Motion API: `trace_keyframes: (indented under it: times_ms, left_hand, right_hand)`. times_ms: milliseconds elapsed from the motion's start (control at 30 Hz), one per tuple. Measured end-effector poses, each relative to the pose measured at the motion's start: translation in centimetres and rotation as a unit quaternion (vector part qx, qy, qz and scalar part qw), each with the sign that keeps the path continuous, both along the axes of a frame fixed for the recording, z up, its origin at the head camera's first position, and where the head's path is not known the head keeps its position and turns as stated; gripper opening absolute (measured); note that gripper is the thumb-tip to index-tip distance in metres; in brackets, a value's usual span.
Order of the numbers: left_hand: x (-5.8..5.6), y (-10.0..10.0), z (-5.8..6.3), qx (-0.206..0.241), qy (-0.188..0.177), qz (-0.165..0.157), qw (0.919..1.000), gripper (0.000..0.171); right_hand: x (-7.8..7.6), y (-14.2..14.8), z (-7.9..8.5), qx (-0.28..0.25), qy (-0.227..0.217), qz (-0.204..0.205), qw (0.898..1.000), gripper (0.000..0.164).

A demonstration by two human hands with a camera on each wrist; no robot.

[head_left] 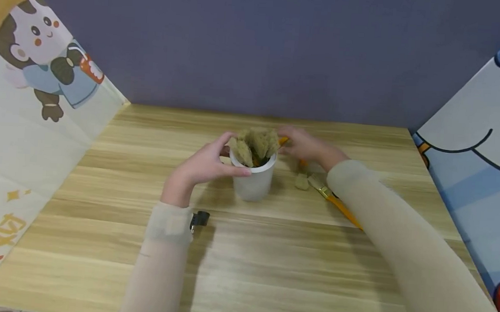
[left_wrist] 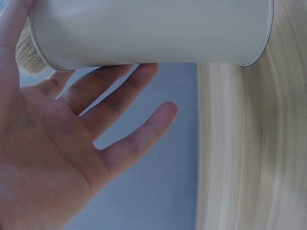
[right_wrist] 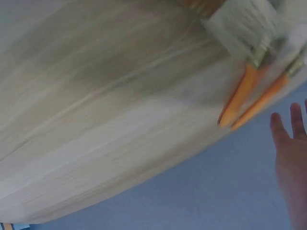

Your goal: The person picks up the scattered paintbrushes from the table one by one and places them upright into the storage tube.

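Observation:
A pale cup (head_left: 252,184) stands upright on the table with several brushes' bristles (head_left: 257,144) sticking up out of it. My left hand (head_left: 206,163) steadies the cup near its rim: the thumb lies along the front, and in the left wrist view the fingers (left_wrist: 115,105) reach the far side, the little finger apart from it. Blurred by motion, my right hand (head_left: 304,145) is just right of the cup. An orange handle (head_left: 283,140) shows at its fingertips; whether they pinch it is unclear. At the right wrist view's edge, some straight fingers (right_wrist: 296,122) appear.
Right of the cup lies an orange-handled brush (head_left: 337,204), partly under my right sleeve. A second brush's bristles (head_left: 302,181) rest beside it. The wooden table (head_left: 268,281) ends at a dark blue-grey wall (head_left: 260,51); printed panels flank both sides.

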State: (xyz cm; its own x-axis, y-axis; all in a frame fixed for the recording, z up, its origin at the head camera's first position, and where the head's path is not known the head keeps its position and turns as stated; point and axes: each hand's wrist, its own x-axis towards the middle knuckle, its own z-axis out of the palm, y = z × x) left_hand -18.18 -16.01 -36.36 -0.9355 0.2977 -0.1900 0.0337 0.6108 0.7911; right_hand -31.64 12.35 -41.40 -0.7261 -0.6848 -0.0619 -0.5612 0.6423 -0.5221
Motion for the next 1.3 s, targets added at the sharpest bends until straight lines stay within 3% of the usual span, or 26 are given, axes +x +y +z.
trace_keyframes:
  times_ms: [133,267,533,633,767,900,967,1033,1200,1300]
  left_hand:
    - [0.1,0.2,-0.1,0.002,0.002,0.000,1.0000,0.097]
    - [0.2,0.3,0.0,-0.002,-0.001,0.001,1.0000,0.096]
    - [-0.1,0.3,0.2,0.006,0.018,-0.003,0.9998,0.093]
    - [-0.1,0.3,0.1,0.005,0.017,-0.004,0.9998,0.095]
    - [0.1,0.3,0.1,0.003,0.013,0.000,0.9999,0.097]
    - [0.2,0.3,0.2,0.003,0.008,0.000,1.0000,0.098]
    - [0.2,0.2,0.2,0.006,0.003,0.000,1.0000,0.098]
    - [0.3,0.1,0.1,0.008,0.000,0.002,1.0000,0.099]
    - [0.3,0.0,0.0,0.009,-0.002,0.005,0.9999,0.101]
    - [0.2,0.0,0.0,0.008,-0.002,0.004,1.0000,0.103]
  right_hand:
    - [-0.1,-0.7,-1.4,0.014,0.011,0.050,0.999,0.045]
    - [0.0,-1.1,-2.3,0.024,0.063,0.093,0.993,0.034]
    - [0.3,-1.1,-2.4,0.044,0.165,0.110,0.979,0.038]
    - [0.6,-1.0,-2.5,0.084,0.190,0.116,0.971,0.042]
    - [0.8,-0.6,-2.1,0.151,0.225,0.142,0.952,0.046]
    - [0.8,0.0,-0.6,0.153,0.266,0.173,0.936,0.044]
    - [0.7,0.2,0.4,0.144,0.279,0.173,0.933,0.042]
    - [0.7,0.4,1.5,0.138,0.287,0.163,0.934,0.043]
    - [1.2,1.1,4.3,0.087,0.281,0.094,0.951,0.060]
    - [1.7,1.5,6.0,0.057,0.274,0.048,0.959,0.061]
